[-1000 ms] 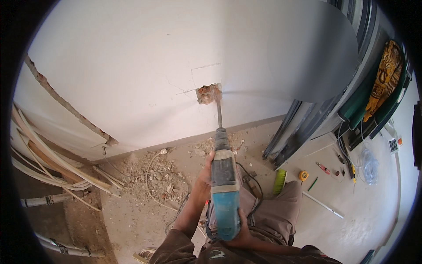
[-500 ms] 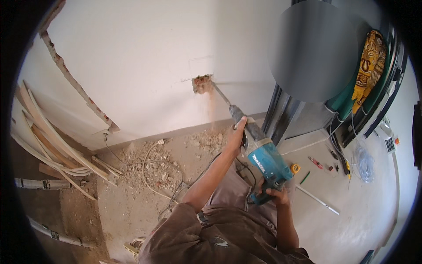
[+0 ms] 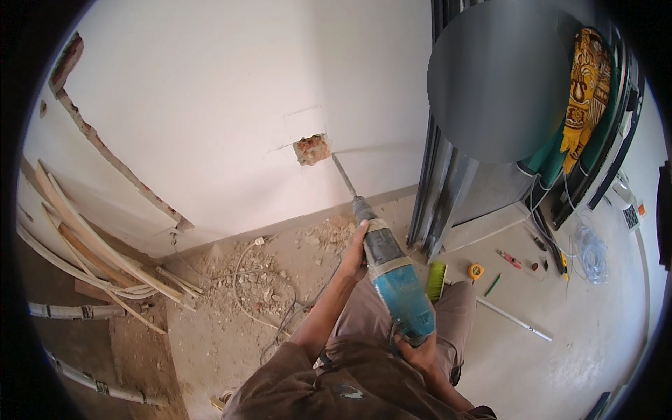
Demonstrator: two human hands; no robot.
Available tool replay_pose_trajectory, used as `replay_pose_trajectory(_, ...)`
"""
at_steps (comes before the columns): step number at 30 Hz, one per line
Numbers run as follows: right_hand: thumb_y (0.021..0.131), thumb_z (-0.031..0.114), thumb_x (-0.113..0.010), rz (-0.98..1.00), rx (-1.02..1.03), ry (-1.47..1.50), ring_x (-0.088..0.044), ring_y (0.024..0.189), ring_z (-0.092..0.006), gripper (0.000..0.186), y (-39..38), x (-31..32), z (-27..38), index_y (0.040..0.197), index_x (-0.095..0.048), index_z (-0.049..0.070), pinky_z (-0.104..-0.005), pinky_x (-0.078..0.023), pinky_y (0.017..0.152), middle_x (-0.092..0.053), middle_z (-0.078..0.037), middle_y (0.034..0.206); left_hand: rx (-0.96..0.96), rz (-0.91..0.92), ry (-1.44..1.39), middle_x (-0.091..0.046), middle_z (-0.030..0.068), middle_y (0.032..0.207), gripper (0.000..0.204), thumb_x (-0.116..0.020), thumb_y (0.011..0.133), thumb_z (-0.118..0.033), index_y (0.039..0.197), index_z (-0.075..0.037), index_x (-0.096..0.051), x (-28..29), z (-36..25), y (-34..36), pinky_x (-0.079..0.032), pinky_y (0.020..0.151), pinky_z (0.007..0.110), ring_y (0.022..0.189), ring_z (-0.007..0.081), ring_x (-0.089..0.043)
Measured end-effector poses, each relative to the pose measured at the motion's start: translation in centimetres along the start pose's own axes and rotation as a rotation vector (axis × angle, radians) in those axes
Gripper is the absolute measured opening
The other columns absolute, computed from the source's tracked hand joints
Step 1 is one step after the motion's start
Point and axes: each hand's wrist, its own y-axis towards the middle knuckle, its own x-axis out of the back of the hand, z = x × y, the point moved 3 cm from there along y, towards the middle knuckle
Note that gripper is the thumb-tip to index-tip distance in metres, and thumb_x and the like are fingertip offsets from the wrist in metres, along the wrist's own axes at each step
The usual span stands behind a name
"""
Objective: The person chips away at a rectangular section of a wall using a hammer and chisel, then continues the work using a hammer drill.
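I hold a teal and grey rotary hammer (image 3: 404,297) in front of my body, its long chisel bit (image 3: 344,175) pointing up at the white wall. The bit's tip is at the right edge of a rough, roughly square hole (image 3: 311,149); whether it touches the wall I cannot tell. Reddish broken masonry shows inside the hole, and thin lines are drawn around it. My left hand (image 3: 355,253) is closed around the front of the hammer, below the bit. At the rear, my right hand (image 3: 418,350) grips the handle, which is mostly hidden.
Rubble (image 3: 266,280) and a cable (image 3: 238,280) lie on the floor at left, beside bent pipes (image 3: 105,245). A chased groove (image 3: 119,157) runs down the wall. At right are a green brush (image 3: 436,280), tape measure (image 3: 475,271), pliers (image 3: 509,259), metal rod (image 3: 514,318) and metal frame (image 3: 437,196).
The hammer's rear end has swung left and closer to my body, my right hand with it. The bit's tip has shifted slightly down along the hole's right edge. The green brush has come into view.
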Motion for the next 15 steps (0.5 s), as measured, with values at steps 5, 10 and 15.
replay_pose_trajectory(5, 0.074, 0.003, -0.067, -0.001, 0.248, -0.505, -0.056, 0.109, -0.027, 0.091, 2.0, -4.8, 1.3, 0.148, -0.014, 0.003, -0.0361, -0.045, 0.094, -0.05, -0.016, 0.125, 0.006, 0.078, -0.11, -0.065, 0.0101, 0.091, 0.063, -0.046, 0.089, -0.062, 0.114, -0.006, -0.057, 4.9, -1.3, 1.1, -0.057, 0.071, 0.036, 0.08, 0.021, -0.066)
replay_pose_trajectory(10, 0.071, 0.007, -0.073, 0.13, -0.042, -0.427, -0.052, 0.119, -0.0289, 0.097, 2.1, -7.4, 0.2, 0.147, -0.014, 0.0, -0.0378, -0.04, 0.101, -0.051, -0.02, 0.126, -0.02, 0.187, -0.277, -0.063, 0.0128, 0.1, 0.072, -0.041, 0.089, -0.065, 0.127, -0.004, -0.049, 6.1, -2.2, 1.5, -0.057, 0.073, 0.041, 0.085, 0.0261, -0.066)
replay_pose_trajectory(15, 0.069, 0.01, -0.076, 0.065, 0.046, -0.476, -0.054, 0.117, -0.0284, 0.1, 3.2, -5.5, -0.5, 0.147, -0.015, 0.0, -0.0389, -0.041, 0.1, -0.055, -0.019, 0.125, -0.002, 0.123, -0.209, -0.062, 0.0136, 0.107, 0.075, -0.043, 0.087, -0.069, 0.127, -0.006, -0.049, 6.5, -0.3, 2.3, -0.056, 0.079, 0.042, 0.09, 0.027, -0.065)
